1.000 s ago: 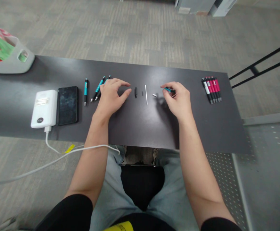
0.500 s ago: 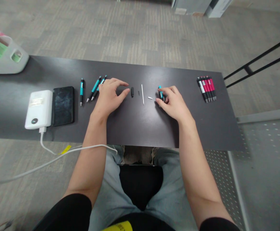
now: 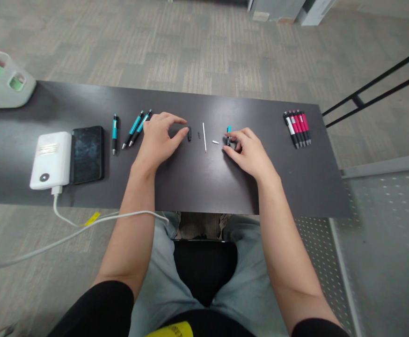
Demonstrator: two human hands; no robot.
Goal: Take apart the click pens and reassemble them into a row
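Observation:
Parts of a pen lie spread in a row on the dark table. My left hand [image 3: 160, 135] rests with thumb and index finger apart, the thumb tip right beside a short black pen piece [image 3: 189, 134]. To the right of that piece lie a tiny dark spring-like part [image 3: 199, 135], a thin white refill [image 3: 204, 137] and a small silver tip [image 3: 215, 142]. The fingers and thumb of my right hand [image 3: 243, 146] close around a blue-and-black pen barrel [image 3: 229, 129], whose lower part they partly cover.
Several blue pens [image 3: 114, 135] lie left of my left hand. A black phone [image 3: 87, 154] and a white power bank [image 3: 50, 159] with a cable [image 3: 95, 223] are further left. Several pink pens and a white one [image 3: 297, 128] lie at right. A white basket [image 3: 11, 89] stands far left.
My right hand has straightened the blue barrel and shifted it slightly, so it now points away from me. My left hand has barely moved; the whole view has shifted a little.

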